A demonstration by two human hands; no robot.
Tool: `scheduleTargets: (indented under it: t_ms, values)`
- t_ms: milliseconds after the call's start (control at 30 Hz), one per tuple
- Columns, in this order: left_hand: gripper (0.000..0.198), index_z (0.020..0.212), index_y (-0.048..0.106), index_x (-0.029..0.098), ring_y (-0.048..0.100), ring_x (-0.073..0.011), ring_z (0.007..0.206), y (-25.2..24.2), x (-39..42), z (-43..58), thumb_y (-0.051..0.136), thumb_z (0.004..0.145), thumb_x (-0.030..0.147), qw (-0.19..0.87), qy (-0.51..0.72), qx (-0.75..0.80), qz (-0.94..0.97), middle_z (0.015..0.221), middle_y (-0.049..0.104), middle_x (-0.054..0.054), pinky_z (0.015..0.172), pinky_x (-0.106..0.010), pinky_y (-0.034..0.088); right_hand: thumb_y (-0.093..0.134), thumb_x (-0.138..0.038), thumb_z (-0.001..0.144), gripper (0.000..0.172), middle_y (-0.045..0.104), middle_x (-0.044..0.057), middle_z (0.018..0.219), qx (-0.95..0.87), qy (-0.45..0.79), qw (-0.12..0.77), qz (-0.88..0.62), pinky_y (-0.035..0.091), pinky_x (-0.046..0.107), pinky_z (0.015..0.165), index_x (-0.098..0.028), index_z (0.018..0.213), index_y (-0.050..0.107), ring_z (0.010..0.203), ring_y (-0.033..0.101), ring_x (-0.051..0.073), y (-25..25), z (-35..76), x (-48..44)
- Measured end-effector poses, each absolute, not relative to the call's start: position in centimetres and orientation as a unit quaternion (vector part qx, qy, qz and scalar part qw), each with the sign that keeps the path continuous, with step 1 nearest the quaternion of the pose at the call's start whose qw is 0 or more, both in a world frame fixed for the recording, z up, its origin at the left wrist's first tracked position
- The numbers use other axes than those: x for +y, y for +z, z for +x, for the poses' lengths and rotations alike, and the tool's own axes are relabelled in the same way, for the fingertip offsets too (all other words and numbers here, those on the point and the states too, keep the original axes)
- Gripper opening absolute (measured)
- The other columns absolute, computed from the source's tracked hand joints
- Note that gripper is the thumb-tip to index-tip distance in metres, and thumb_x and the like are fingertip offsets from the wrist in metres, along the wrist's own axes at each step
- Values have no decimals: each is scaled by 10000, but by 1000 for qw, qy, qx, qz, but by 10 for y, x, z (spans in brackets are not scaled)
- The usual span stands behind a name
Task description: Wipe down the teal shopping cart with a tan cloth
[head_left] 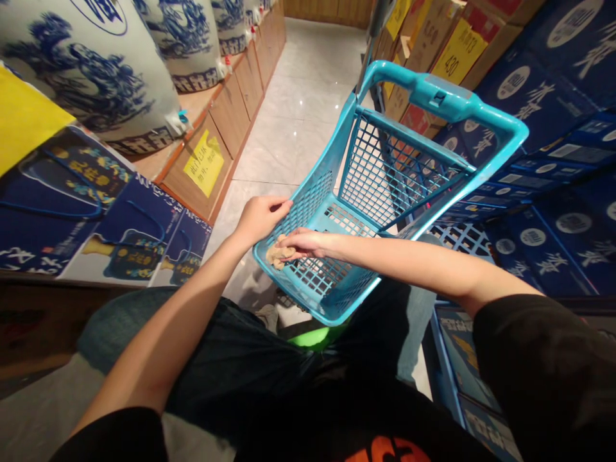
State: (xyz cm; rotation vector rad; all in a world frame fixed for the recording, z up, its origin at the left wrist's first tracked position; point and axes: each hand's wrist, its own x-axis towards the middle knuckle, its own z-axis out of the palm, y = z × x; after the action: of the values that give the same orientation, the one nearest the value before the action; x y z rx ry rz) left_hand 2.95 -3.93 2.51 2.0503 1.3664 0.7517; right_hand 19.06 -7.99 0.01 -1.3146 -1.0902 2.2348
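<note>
A turquoise plastic shopping cart [366, 192] with mesh walls stands in front of me, its long handle [443, 96] at the far end. My left hand [260, 221] curls over the cart's left mesh wall [308, 199] near the rim. Low in the basket's near corner lies a crumpled tan item [278, 252], possibly cloth or a soft bag. My right hand [303, 243] reaches across and its fingers rest on that item, partly hiding it.
Large blue-and-white porcelain jars [91, 70] line a wooden counter [216, 135] on the left, above dark blue printed boxes [106, 231]. Stacked dark blue cartons [543, 115] and brown boxes [433, 51] rise on the right. A tiled aisle [298, 122] runs ahead.
</note>
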Motion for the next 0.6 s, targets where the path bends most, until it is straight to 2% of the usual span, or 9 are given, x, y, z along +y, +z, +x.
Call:
scheduleTargets:
  t_ms: [67,167,233,333,467,533,600]
  values:
    - [472,1096,936,167,802,-288,1000,24,-39,29,606,1034,498,273,282,506,769,1135,906,-82,880,-318,555,616,-10,1050,296,707,6,627,-367,800,165,-445,554,111,518,-112,791,717,485,625,76,17,191,-81]
    - [465,1035,929,155,782,-263,924,23,-37,30,604,1033,488,267,280,501,774,1026,896,-80,849,-307,543,565,-29,1103,323,666,-12,573,-385,819,154,-398,542,99,514,-100,835,729,437,571,64,35,193,-81]
    - [459,1050,928,153,782,-259,928,23,-37,30,610,1032,484,271,283,501,772,1029,895,-78,856,-304,546,578,-44,1104,296,661,-18,565,-412,818,138,-376,565,113,543,-105,860,733,454,591,75,36,194,-79]
    - [456,1073,930,157,793,-274,972,24,-38,31,615,1035,484,281,285,507,764,1059,901,-73,888,-312,562,667,-54,1043,238,690,-16,596,-478,765,106,-419,565,149,575,-129,825,730,519,636,99,21,194,-78]
    - [425,1110,935,165,804,-295,1029,25,-40,32,632,1030,454,283,289,511,759,1125,906,-68,923,-327,576,784,46,866,351,554,-55,492,-586,592,26,-552,398,182,527,-157,616,643,500,491,82,-5,191,-81]
    - [421,1133,936,167,806,-293,1040,25,-40,32,633,1030,441,281,289,510,760,1148,904,-66,918,-320,572,759,72,838,357,555,-59,493,-568,603,28,-560,396,181,522,-168,611,623,497,494,83,-9,190,-81]
    - [422,1116,936,163,803,-281,1013,25,-40,32,628,1032,439,279,285,509,763,1106,903,-63,891,-304,564,721,43,861,277,626,-44,542,-513,689,69,-508,445,164,514,-162,682,669,491,540,87,-5,192,-80]
